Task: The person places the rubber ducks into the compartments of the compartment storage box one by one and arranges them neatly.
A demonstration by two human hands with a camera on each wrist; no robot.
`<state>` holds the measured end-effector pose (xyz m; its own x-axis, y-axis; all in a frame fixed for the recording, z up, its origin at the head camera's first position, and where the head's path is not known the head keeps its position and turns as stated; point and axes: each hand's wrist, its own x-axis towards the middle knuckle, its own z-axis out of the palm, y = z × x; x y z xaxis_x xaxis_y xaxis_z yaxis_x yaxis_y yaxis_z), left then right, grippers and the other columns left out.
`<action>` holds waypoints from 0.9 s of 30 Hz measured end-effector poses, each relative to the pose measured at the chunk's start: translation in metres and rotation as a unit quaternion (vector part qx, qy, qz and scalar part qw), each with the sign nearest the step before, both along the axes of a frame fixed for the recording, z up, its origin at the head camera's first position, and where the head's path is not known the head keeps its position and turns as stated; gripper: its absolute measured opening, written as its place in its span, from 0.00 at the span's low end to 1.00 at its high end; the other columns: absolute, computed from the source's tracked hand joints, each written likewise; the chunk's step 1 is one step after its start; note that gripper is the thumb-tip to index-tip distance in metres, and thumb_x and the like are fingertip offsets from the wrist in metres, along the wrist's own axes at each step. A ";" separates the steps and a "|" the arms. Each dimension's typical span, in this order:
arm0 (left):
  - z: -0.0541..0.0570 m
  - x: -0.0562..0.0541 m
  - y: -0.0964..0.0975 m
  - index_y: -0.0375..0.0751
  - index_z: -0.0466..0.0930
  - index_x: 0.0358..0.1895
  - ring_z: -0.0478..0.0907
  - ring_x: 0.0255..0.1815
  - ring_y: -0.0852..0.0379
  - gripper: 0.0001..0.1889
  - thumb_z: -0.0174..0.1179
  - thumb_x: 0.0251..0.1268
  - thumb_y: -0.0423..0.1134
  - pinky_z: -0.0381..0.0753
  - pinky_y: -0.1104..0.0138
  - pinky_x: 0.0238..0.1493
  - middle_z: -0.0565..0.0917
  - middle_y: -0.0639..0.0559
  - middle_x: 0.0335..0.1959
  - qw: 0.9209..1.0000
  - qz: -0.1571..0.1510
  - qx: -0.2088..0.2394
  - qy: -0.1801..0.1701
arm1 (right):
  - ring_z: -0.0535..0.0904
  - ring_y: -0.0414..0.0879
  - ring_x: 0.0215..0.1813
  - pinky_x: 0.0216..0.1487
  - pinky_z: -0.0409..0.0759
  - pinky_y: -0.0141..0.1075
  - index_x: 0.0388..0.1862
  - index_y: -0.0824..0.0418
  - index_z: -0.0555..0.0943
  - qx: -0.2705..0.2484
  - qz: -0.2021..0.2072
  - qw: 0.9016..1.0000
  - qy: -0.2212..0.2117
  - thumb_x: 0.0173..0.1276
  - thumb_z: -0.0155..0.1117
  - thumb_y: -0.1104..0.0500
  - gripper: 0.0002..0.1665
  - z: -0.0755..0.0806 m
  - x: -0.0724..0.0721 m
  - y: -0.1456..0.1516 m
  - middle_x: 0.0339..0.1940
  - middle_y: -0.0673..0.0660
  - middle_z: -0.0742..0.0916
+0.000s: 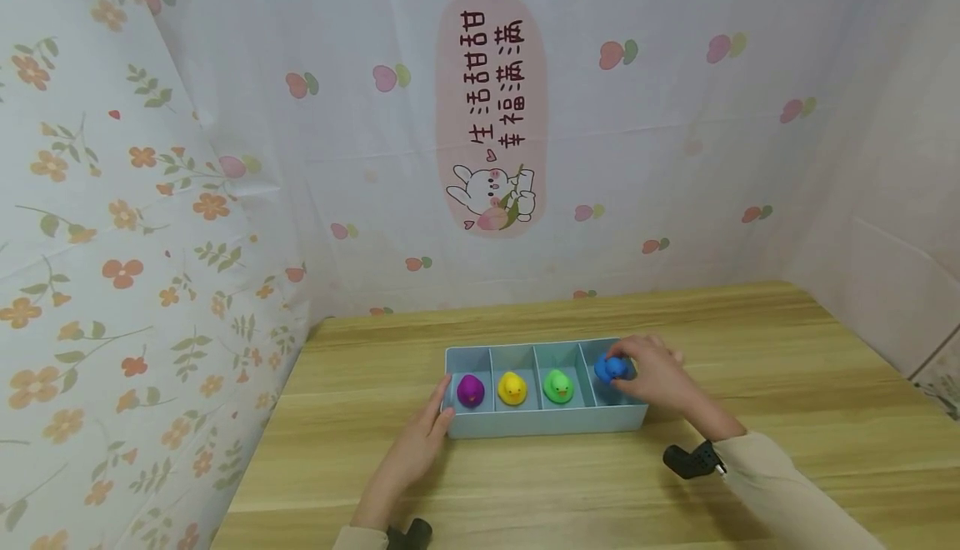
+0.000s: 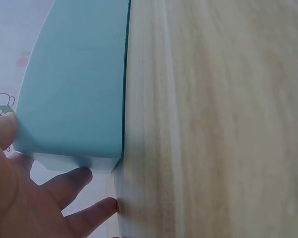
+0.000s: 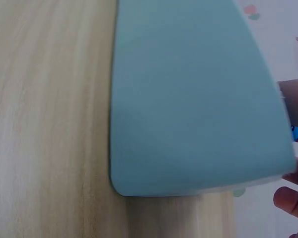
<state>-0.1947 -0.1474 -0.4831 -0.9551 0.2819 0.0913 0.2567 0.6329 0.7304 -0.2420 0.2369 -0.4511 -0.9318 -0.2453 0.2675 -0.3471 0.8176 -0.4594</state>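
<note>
A long light-blue box (image 1: 543,423) with compartments in a row stands on the wooden table. From the left, its compartments hold a purple rubber duck (image 1: 470,392), a yellow rubber duck (image 1: 512,388) and a green rubber duck (image 1: 558,387). My right hand (image 1: 651,372) pinches a blue rubber duck (image 1: 611,368) between thumb and fingers at the rightmost compartment. Only a sliver of that duck shows in the right wrist view; whether it touches the compartment floor, I cannot tell. Against the box's left end, my left hand (image 1: 420,442) rests with fairly straight fingers (image 2: 72,186).
The wooden table (image 1: 360,392) extends around the box on all sides. Behind it hangs a pale cloth (image 1: 675,158) printed with fruit, a rabbit and writing. A flowered cloth (image 1: 150,283) hangs on the left. Black devices (image 1: 692,460) sit at both wrists.
</note>
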 end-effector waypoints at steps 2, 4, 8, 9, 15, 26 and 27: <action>0.000 0.000 0.000 0.50 0.49 0.77 0.60 0.70 0.31 0.28 0.38 0.78 0.49 0.60 0.38 0.67 0.60 0.38 0.73 1.000 0.000 0.000 -0.001 | 0.69 0.51 0.43 0.38 0.53 0.49 0.40 0.54 0.82 0.015 0.000 1.000 0.001 0.48 0.77 0.58 0.18 -0.002 -0.001 -0.002 0.44 0.55 0.85; 0.001 0.001 0.000 0.50 0.49 0.77 0.60 0.70 0.31 0.28 0.38 0.78 0.49 0.59 0.38 0.67 0.60 0.38 0.73 1.000 0.000 -0.002 -0.004 | 0.69 0.50 0.41 0.38 0.53 0.48 0.39 0.52 0.82 0.029 -0.002 1.000 -0.001 0.47 0.77 0.57 0.18 -0.004 -0.002 -0.004 0.42 0.53 0.86; 0.001 0.001 0.000 0.50 0.48 0.77 0.59 0.70 0.31 0.28 0.38 0.78 0.49 0.59 0.38 0.67 0.59 0.39 0.73 1.000 -0.001 -0.001 -0.007 | 0.69 0.49 0.40 0.37 0.53 0.49 0.37 0.50 0.82 0.051 -0.001 0.999 -0.003 0.47 0.78 0.57 0.17 -0.004 -0.002 -0.007 0.40 0.50 0.87; 0.001 0.001 0.000 0.50 0.48 0.77 0.59 0.70 0.32 0.28 0.38 0.78 0.49 0.59 0.38 0.67 0.59 0.39 0.74 1.000 -0.001 -0.001 -0.008 | 0.69 0.48 0.39 0.37 0.52 0.48 0.36 0.49 0.82 0.058 -0.002 0.998 -0.002 0.47 0.78 0.57 0.17 -0.004 -0.003 -0.008 0.39 0.49 0.87; 0.001 0.000 0.000 0.52 0.49 0.76 0.59 0.70 0.30 0.28 0.38 0.78 0.50 0.58 0.34 0.65 0.61 0.41 0.73 1.000 0.008 -0.004 -0.015 | 0.65 0.47 0.35 0.35 0.50 0.46 0.34 0.48 0.81 0.111 0.001 0.994 -0.005 0.48 0.76 0.56 0.14 -0.003 -0.006 -0.012 0.30 0.44 0.85; 0.000 0.001 0.000 0.54 0.49 0.76 0.60 0.69 0.29 0.28 0.38 0.77 0.52 0.59 0.34 0.64 0.63 0.39 0.72 1.000 0.016 -0.006 -0.016 | 0.64 0.48 0.35 0.35 0.51 0.46 0.34 0.52 0.80 0.182 0.003 0.983 -0.039 0.48 0.76 0.55 0.15 0.004 -0.007 -0.019 0.26 0.46 0.84; 0.000 0.001 0.000 0.54 0.49 0.76 0.60 0.69 0.29 0.28 0.38 0.77 0.52 0.60 0.34 0.64 0.63 0.39 0.72 1.000 0.017 -0.008 -0.016 | 0.64 0.48 0.35 0.35 0.51 0.46 0.34 0.52 0.80 0.187 0.002 0.981 -0.041 0.48 0.76 0.54 0.16 0.005 -0.007 -0.020 0.27 0.46 0.84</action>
